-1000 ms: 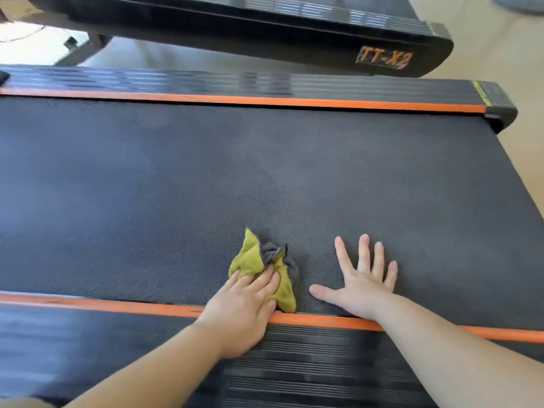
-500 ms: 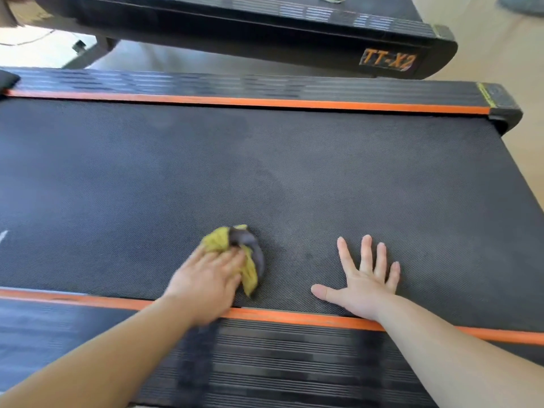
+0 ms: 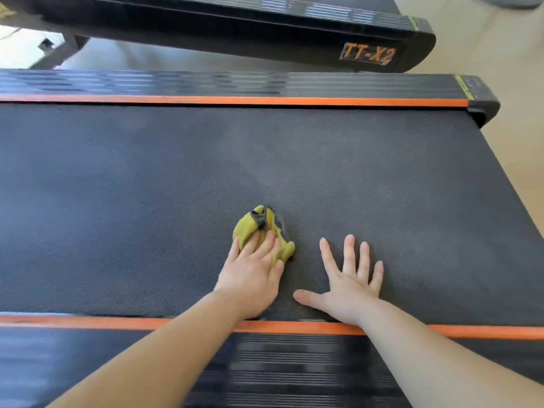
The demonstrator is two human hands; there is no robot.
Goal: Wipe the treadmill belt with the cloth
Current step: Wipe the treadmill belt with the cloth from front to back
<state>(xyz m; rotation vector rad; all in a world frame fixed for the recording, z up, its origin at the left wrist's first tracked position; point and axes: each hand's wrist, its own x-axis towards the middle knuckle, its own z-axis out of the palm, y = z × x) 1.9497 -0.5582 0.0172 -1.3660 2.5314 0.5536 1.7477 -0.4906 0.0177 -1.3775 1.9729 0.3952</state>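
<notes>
The dark textured treadmill belt (image 3: 176, 187) fills the middle of the head view. A crumpled yellow-green and grey cloth (image 3: 259, 228) lies on it near the front. My left hand (image 3: 253, 272) presses flat on the near part of the cloth with straight fingers. Just to its right, my right hand (image 3: 347, 284) rests flat on the bare belt with fingers spread, holding nothing.
Orange strips run along the belt's far side (image 3: 235, 100) and near side (image 3: 88, 322), each backed by a ribbed black side rail (image 3: 294, 372). A second treadmill marked TT-X2 (image 3: 368, 53) stands beyond. Pale floor (image 3: 500, 54) shows at the right.
My left hand swept the cloth left across the belt, then back right and farther from the near rail, close to my right hand. My right hand stayed planted.
</notes>
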